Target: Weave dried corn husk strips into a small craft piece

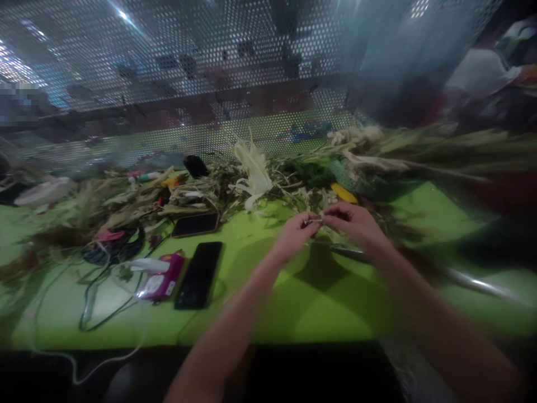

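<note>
My left hand (pixel 293 234) and my right hand (pixel 352 223) meet over the green table (pixel 268 313), right of its middle. Both are closed, fingertips pinching a thin pale strip (pixel 314 220) that looks like twisted dry husk. Its ends are hidden in the fingers. Beneath my right hand and wrist lies a dark pointed metal blade (pixel 350 253); its other end is covered. Just beyond the hands are husk scraps and a yellow object (pixel 344 193) whose kind is unclear. A large pale corn husk (pixel 252 176) stands up among the pile, farther back.
Two phones, one near (pixel 199 274) and one farther (pixel 195 225), lie left of my hands. Beside them are a purple power socket block (pixel 168 277) and loose cables (pixel 86 308). Dried leaves (pixel 113 193) line the back, before a perforated metal screen (pixel 168 123). Someone in white (pixel 478 73) is at right.
</note>
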Motion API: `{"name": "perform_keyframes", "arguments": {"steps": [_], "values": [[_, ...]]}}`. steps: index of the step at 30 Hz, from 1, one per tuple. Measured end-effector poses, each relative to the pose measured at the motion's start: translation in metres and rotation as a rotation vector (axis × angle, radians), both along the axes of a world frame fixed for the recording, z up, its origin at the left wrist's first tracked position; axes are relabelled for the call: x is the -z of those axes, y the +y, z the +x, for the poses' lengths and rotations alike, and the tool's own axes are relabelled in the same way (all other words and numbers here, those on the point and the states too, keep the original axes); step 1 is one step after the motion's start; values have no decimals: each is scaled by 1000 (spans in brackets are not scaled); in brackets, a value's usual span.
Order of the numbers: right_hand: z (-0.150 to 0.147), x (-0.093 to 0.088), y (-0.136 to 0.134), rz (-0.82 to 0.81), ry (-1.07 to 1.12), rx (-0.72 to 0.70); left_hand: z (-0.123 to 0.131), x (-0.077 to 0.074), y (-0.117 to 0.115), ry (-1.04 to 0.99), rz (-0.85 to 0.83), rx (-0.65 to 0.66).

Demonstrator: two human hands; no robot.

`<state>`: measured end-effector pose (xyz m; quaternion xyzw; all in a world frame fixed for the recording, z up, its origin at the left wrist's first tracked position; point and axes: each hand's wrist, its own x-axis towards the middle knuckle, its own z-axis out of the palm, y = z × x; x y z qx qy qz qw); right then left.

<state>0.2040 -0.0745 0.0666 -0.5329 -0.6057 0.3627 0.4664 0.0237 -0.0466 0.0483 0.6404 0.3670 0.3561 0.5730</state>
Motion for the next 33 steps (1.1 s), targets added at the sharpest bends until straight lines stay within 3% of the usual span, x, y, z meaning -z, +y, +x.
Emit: {"name": "perform_keyframes", "arguments": {"steps": [11, 16, 20, 24, 33], "values": [[-10, 9, 2, 55, 33, 91, 0, -5, -5, 5, 115, 79], [-9, 4, 2, -15, 41, 46, 4, 0, -3, -32, -1, -28], [-9, 3, 1, -39, 56, -2, 4, 4, 1, -60, 20, -126], [-8, 3, 0, -80, 22, 87, 0, 1, 2, 47, 103, -164], [-9, 7, 1, -27, 23, 64, 2, 0, 2, 69, 171, -153]]}}
